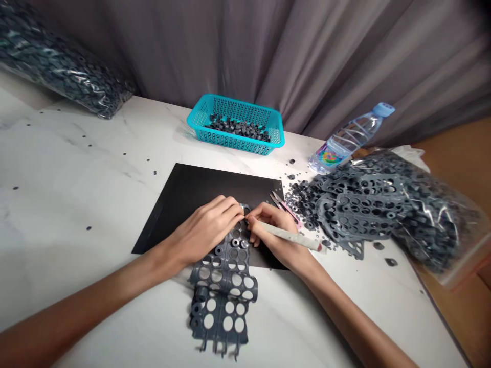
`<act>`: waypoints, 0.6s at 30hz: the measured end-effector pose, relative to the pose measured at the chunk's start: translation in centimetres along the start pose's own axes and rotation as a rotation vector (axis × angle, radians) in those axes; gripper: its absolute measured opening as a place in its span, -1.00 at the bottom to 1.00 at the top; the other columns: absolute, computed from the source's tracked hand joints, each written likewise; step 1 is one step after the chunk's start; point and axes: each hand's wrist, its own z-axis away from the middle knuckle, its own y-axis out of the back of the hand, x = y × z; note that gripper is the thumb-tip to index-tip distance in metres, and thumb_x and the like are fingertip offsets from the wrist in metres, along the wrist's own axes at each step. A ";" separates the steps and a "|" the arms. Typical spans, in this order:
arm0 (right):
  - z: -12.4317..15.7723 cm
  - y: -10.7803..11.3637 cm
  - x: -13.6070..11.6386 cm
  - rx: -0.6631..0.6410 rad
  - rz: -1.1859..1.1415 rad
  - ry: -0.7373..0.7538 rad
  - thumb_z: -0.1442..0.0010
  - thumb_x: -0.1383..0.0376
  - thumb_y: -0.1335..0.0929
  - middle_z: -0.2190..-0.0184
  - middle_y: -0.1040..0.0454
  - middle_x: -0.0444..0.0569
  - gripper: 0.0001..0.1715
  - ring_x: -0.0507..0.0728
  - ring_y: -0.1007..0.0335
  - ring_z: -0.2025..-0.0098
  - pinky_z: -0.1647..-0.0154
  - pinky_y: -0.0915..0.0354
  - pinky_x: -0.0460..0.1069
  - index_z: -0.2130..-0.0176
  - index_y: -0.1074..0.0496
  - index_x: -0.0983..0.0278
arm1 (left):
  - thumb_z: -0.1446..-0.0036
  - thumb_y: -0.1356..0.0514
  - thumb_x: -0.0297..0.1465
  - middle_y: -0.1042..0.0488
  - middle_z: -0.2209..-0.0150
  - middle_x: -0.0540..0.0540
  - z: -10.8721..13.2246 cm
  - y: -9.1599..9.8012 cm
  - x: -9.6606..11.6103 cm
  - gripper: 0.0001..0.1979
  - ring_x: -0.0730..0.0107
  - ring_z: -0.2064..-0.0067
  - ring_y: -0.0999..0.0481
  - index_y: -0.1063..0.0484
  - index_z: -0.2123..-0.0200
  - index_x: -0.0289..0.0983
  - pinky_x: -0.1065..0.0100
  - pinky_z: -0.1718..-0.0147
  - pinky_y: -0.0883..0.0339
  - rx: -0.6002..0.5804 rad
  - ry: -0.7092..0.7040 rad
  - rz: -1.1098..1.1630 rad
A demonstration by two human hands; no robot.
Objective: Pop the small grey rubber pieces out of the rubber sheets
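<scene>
My left hand lies over the upper part of a dark grey perforated rubber sheet, its fingers pressed together on it near the far end. The sheet has rows of round holes, with a few small rubber rings still in it, and its near end curls over the white table. In my right hand is a pen-shaped tool with a pale wrapped handle, held like a pencil. Its tip is hidden among my fingertips, close to the left ones. Beneath both hands is a black mat.
Small scissors with pink handles lie by my right hand. A turquoise basket holds small black pieces. Right are a water bottle, stacked rubber sheets and a clear bag. A full bag stands far left.
</scene>
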 end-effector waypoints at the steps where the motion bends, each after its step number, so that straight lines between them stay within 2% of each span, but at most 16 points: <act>1: 0.1 -0.1 -0.1 0.008 0.022 -0.004 -0.36 0.19 -0.38 0.51 -0.45 -0.17 -0.81 0.01 -0.40 0.50 0.48 -0.32 -0.13 0.25 -0.40 0.27 | -0.47 -0.01 -0.49 -0.51 0.11 -0.13 -0.2 0.4 0.4 -0.79 0.23 0.02 -0.50 -0.46 0.10 -0.30 0.15 -0.09 -0.38 0.067 -0.033 -0.001; 3: 0.2 -0.2 0.0 0.022 0.040 -0.014 -0.35 0.21 -0.39 0.50 -0.45 -0.17 -0.82 0.01 -0.39 0.50 0.49 -0.31 -0.13 0.26 -0.40 0.26 | -0.45 -0.06 -0.47 -0.52 0.14 -0.12 -0.9 1.8 1.0 -0.83 0.28 0.05 -0.51 -0.46 0.12 -0.30 0.22 -0.06 -0.39 0.310 0.016 0.095; 4: 0.2 -0.3 0.1 0.025 0.031 -0.019 -0.35 0.21 -0.39 0.50 -0.45 -0.17 -0.82 0.01 -0.39 0.50 0.49 -0.32 -0.14 0.26 -0.40 0.26 | -0.44 -0.11 -0.44 -0.51 0.16 -0.10 -1.3 2.8 1.2 -0.87 0.32 0.09 -0.51 -0.46 0.13 -0.29 0.27 -0.03 -0.41 0.457 0.117 0.190; 5: 0.2 -0.3 0.2 0.026 0.013 -0.025 -0.36 0.21 -0.39 0.51 -0.45 -0.17 -0.81 0.01 -0.40 0.50 0.49 -0.33 -0.13 0.26 -0.41 0.26 | -0.42 -0.15 -0.39 -0.51 0.17 -0.08 -1.6 3.7 1.2 -0.88 0.35 0.12 -0.52 -0.47 0.13 -0.28 0.31 0.01 -0.42 0.539 0.229 0.315; 6: 0.2 -0.3 0.4 0.030 -0.017 -0.029 -0.36 0.20 -0.39 0.51 -0.46 -0.16 -0.81 0.01 -0.41 0.50 0.49 -0.34 -0.13 0.26 -0.41 0.26 | -0.40 -0.20 -0.35 -0.51 0.18 -0.07 -1.8 4.6 1.0 -0.88 0.38 0.16 -0.52 -0.49 0.15 -0.28 0.34 0.05 -0.43 0.550 0.309 0.453; 8: 0.0 -0.1 0.7 0.062 -0.090 -0.016 -0.37 0.17 -0.38 0.51 -0.49 -0.15 -0.79 0.02 -0.44 0.52 0.49 -0.37 -0.12 0.24 -0.41 0.27 | -0.34 -0.27 -0.30 -0.51 0.20 -0.07 -1.7 5.4 0.3 -0.84 0.41 0.17 -0.51 -0.53 0.18 -0.29 0.40 0.07 -0.43 0.461 0.428 0.752; 11: -0.3 0.3 0.8 0.173 -0.166 0.034 -0.37 0.15 -0.39 0.45 -0.52 -0.11 -0.77 0.03 -0.47 0.55 0.52 -0.40 -0.09 0.20 -0.41 0.28 | -0.32 -0.29 -0.28 -0.53 0.15 -0.08 -0.7 4.5 -0.8 -0.81 0.42 0.11 -0.52 -0.56 0.15 -0.30 0.42 0.04 -0.43 0.296 0.609 1.116; 15: -0.7 0.5 0.6 0.235 -0.178 0.049 -0.36 0.14 -0.41 0.44 -0.51 -0.10 -0.74 0.03 -0.47 0.57 0.54 -0.40 -0.09 0.19 -0.42 0.29 | -0.29 -0.33 -0.27 -0.61 0.15 -0.14 0.4 2.1 -0.8 -0.77 0.31 0.04 -0.59 -0.58 0.12 -0.31 0.30 -0.06 -0.45 0.089 0.723 1.276; 18: -0.7 0.4 0.6 0.211 -0.149 0.049 -0.36 0.12 -0.41 0.44 -0.51 -0.11 -0.73 0.03 -0.46 0.57 0.54 -0.40 -0.10 0.20 -0.43 0.29 | -0.28 -0.34 -0.23 -0.65 0.08 -0.22 0.4 1.5 -0.4 -0.71 0.20 -0.02 -0.63 -0.57 0.08 -0.33 0.21 -0.15 -0.44 0.028 0.756 1.309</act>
